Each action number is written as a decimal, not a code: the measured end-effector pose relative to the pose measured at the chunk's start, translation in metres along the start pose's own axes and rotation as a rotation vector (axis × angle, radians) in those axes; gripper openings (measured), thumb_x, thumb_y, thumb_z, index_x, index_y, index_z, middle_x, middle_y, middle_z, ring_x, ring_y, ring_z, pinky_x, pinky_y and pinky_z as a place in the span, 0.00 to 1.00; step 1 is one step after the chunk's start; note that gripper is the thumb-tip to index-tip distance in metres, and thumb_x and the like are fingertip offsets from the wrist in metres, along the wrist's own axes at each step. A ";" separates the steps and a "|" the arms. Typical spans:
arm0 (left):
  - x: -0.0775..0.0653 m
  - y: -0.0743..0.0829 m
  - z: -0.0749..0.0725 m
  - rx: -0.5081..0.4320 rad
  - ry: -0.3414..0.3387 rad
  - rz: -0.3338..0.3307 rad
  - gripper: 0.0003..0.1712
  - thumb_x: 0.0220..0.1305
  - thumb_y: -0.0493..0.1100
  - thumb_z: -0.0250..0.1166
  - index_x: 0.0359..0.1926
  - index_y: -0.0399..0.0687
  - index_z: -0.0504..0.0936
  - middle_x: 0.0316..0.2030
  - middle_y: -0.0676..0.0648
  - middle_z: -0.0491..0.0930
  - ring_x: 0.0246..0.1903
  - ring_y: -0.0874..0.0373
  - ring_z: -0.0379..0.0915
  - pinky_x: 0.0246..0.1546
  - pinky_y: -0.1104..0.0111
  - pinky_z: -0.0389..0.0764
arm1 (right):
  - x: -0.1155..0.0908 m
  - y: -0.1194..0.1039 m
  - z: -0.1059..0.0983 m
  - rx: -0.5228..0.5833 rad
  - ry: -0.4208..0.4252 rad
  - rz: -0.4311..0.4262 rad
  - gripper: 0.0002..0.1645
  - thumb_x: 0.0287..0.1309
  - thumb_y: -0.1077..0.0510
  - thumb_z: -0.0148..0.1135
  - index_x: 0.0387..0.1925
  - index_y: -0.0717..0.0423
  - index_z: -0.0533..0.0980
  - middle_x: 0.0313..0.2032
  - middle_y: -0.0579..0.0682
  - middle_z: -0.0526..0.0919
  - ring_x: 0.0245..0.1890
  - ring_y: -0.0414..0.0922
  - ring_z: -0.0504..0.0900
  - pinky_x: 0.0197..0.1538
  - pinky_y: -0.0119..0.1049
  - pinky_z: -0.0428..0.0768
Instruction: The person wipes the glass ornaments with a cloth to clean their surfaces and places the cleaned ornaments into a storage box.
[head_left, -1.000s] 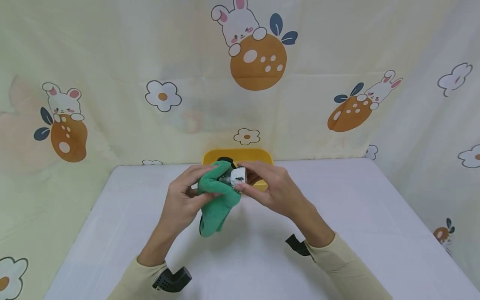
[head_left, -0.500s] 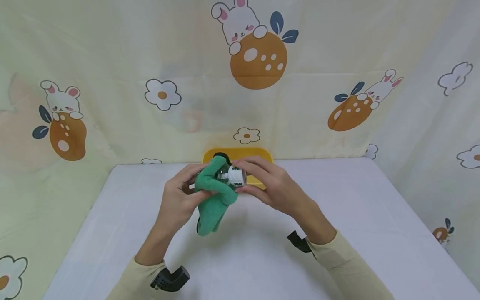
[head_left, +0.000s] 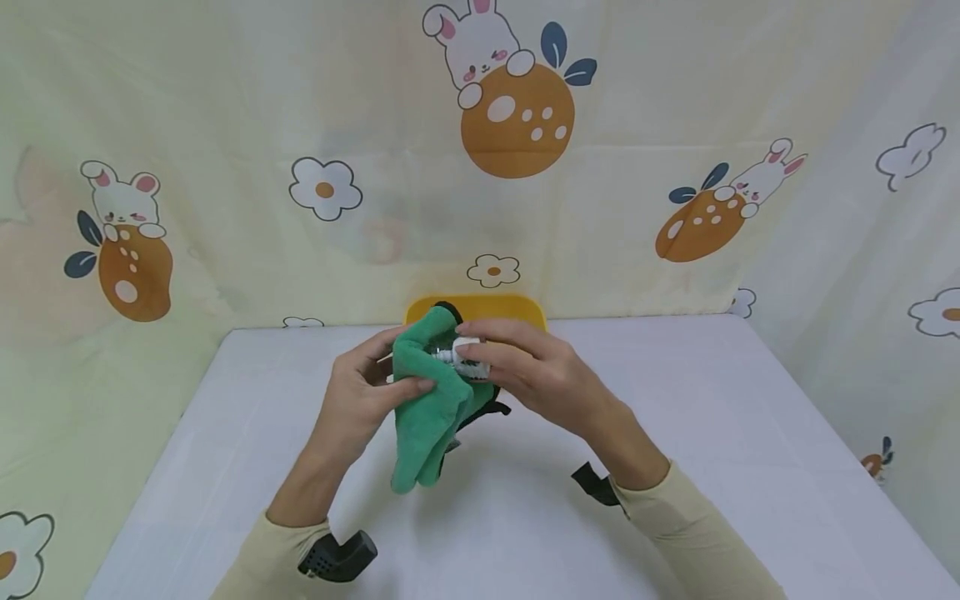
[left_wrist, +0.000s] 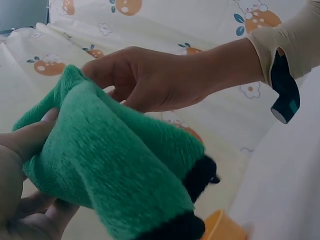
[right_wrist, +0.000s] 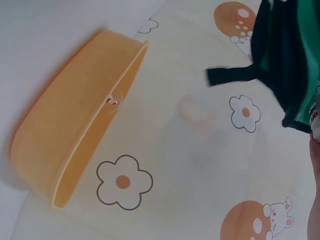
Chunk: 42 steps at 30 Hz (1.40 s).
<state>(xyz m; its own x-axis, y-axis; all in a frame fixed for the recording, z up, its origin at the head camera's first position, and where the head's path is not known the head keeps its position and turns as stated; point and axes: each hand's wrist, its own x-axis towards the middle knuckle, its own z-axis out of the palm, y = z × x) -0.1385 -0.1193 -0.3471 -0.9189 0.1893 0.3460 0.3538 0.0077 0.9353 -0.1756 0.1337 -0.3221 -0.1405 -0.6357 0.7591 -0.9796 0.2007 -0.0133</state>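
Note:
A green plush cloth (head_left: 423,417) with black edging is bunched in my left hand (head_left: 360,392), the thumb pressing on its near side and the fingers behind. My right hand (head_left: 547,367) holds a small clear bottle (head_left: 465,364) with a white label, its narrow neck pointing left into the fold of the cloth. Both are held up in front of the tub. In the left wrist view the cloth (left_wrist: 125,150) hides the bottle. At the right edge of the right wrist view, part of the bottle's label (right_wrist: 315,120) shows beside the cloth's dark edge.
A yellow plastic tub (head_left: 517,307) stands at the back of the white table (head_left: 675,417), against the patterned curtain (head_left: 637,100). Inside it, a small clear thing with red and white marks (right_wrist: 112,101) shows. A black camera (head_left: 339,557) sits on the left wrist.
The right fingers have shifted over the bottle and cover more of its label. The cloth has dropped lower and spread under the bottle, with a black strap now showing at its right.

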 end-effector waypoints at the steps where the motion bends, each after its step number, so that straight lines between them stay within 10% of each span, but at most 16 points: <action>1: 0.000 0.000 0.000 0.001 -0.007 -0.010 0.32 0.59 0.33 0.73 0.65 0.44 0.77 0.58 0.45 0.79 0.52 0.47 0.79 0.49 0.63 0.87 | 0.000 0.000 0.000 -0.009 0.007 -0.016 0.22 0.61 0.64 0.70 0.57 0.57 0.77 0.57 0.57 0.80 0.58 0.51 0.81 0.59 0.37 0.82; 9: 0.000 -0.001 -0.003 0.028 -0.068 -0.021 0.29 0.62 0.37 0.72 0.65 0.43 0.77 0.56 0.43 0.81 0.48 0.47 0.79 0.49 0.64 0.86 | 0.001 -0.003 -0.003 -0.013 -0.010 -0.042 0.27 0.56 0.62 0.75 0.58 0.56 0.79 0.56 0.56 0.81 0.56 0.50 0.82 0.57 0.36 0.83; 29: 0.001 -0.002 0.001 0.068 -0.137 0.349 0.35 0.55 0.25 0.73 0.64 0.37 0.76 0.56 0.41 0.80 0.51 0.51 0.79 0.41 0.58 0.89 | -0.003 -0.008 -0.002 0.271 0.001 0.264 0.33 0.63 0.46 0.68 0.61 0.64 0.76 0.52 0.55 0.83 0.44 0.45 0.87 0.47 0.31 0.87; 42: 0.000 -0.001 0.004 0.135 -0.072 0.362 0.34 0.54 0.22 0.72 0.63 0.38 0.78 0.55 0.41 0.80 0.52 0.54 0.79 0.39 0.61 0.89 | -0.006 -0.007 -0.001 0.264 0.043 0.399 0.28 0.69 0.43 0.63 0.56 0.62 0.78 0.41 0.51 0.86 0.34 0.41 0.86 0.37 0.29 0.87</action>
<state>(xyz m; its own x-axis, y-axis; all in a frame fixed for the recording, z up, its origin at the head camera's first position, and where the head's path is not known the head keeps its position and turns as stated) -0.1380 -0.1157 -0.3483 -0.7176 0.2719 0.6412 0.6769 0.0559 0.7339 -0.1681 0.1365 -0.3258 -0.5123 -0.5150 0.6873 -0.8542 0.2227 -0.4699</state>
